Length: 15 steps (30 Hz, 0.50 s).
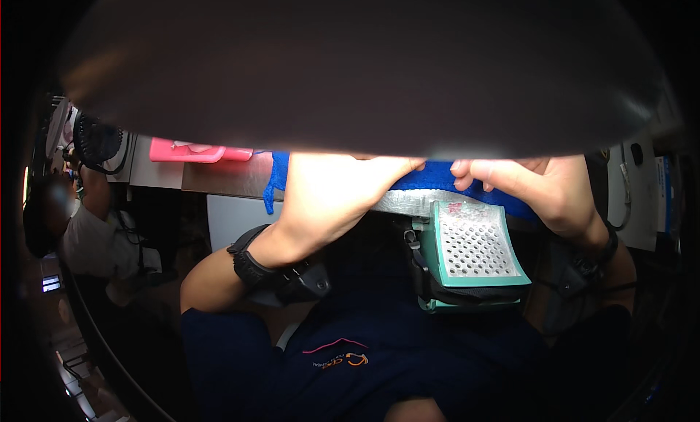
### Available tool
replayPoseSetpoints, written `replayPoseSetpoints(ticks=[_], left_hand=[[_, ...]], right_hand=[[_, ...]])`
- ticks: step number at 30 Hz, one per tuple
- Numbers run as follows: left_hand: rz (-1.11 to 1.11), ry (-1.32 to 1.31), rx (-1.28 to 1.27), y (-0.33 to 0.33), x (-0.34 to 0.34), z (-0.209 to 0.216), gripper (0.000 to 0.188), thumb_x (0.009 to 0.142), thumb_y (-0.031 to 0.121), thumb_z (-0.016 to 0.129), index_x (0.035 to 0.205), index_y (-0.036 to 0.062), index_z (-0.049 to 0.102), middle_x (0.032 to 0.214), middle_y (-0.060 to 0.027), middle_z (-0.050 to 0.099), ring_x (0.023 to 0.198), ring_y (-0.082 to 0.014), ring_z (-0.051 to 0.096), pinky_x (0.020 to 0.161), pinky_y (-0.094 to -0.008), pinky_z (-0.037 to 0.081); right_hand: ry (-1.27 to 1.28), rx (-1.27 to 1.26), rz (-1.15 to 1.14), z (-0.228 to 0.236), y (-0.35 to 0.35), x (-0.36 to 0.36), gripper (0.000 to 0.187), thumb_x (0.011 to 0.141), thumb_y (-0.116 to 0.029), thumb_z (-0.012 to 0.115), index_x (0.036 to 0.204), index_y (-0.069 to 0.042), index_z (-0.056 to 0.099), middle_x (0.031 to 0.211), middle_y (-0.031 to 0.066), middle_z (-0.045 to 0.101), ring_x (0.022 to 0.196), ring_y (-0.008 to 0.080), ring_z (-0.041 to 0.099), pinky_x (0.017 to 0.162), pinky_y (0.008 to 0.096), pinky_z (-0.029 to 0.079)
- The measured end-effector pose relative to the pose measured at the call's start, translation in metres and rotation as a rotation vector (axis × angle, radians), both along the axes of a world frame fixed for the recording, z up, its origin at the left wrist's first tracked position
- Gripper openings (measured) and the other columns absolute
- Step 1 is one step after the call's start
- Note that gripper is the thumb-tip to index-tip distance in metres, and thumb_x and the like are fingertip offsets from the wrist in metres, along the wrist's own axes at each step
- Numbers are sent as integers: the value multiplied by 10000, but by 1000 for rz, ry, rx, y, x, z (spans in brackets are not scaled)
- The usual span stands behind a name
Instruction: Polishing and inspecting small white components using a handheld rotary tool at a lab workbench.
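A strip of blue knitted-looking cloth [437,175] lies along the near edge of a work surface, with a narrow end hanging at the left. Over its left part is my left hand [328,192], brightly lit, its thumb pointing right against the cloth; the other fingers are mostly hidden by a large dark shape above. Across from it, my right hand [547,188] has its thumb and fingertips bent together at the cloth. Whatever they pinch is too small or hidden to name. A short gap separates the two hands' fingertips.
A pale green holder with a perforated panel [477,250] stands below the silvery table edge [408,202]. Pink trays [188,151] sit at the left. The dark shape [364,72] covers the upper view. Another person [98,239] is at far left, beside a black fan [98,139].
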<state>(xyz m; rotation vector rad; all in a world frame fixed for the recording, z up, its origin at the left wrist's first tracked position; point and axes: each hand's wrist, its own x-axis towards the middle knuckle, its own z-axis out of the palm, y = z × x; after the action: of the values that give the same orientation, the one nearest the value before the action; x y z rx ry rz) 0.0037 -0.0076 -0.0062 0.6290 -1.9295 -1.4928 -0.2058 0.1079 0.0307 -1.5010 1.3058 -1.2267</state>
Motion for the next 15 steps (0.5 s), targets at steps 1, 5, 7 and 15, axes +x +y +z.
replayPoseSetpoints(ticks=[1,5,7,15], left_hand=[[-4,-26,-26,0,0,0,263,878,49,807,1131,2,751,994,-75,776,826,-65,698,625,-183,502],[-23,-40,-50,0,0,1,264,879,64,810,1131,8,754,979,-68,778,806,-57,690,618,-174,488],[-24,-24,-16,0,0,2,262,878,64,812,1128,9,755,979,-66,778,800,-54,686,620,-171,486],[-59,53,137,5,-3,12,248,874,53,813,1113,11,759,978,-61,776,788,-46,677,621,-167,483]], right_hand=[[50,-43,-11,-1,0,1,138,936,45,606,983,77,731,912,177,757,815,223,738,697,306,575],[16,-47,-24,-1,1,0,133,943,41,619,991,67,740,926,171,763,842,225,747,701,302,584],[60,-60,-30,-2,0,2,127,946,33,628,995,68,741,926,167,766,836,220,748,694,292,584],[115,-107,-79,0,0,2,114,910,37,712,1014,79,733,912,168,768,814,205,752,743,302,613]])
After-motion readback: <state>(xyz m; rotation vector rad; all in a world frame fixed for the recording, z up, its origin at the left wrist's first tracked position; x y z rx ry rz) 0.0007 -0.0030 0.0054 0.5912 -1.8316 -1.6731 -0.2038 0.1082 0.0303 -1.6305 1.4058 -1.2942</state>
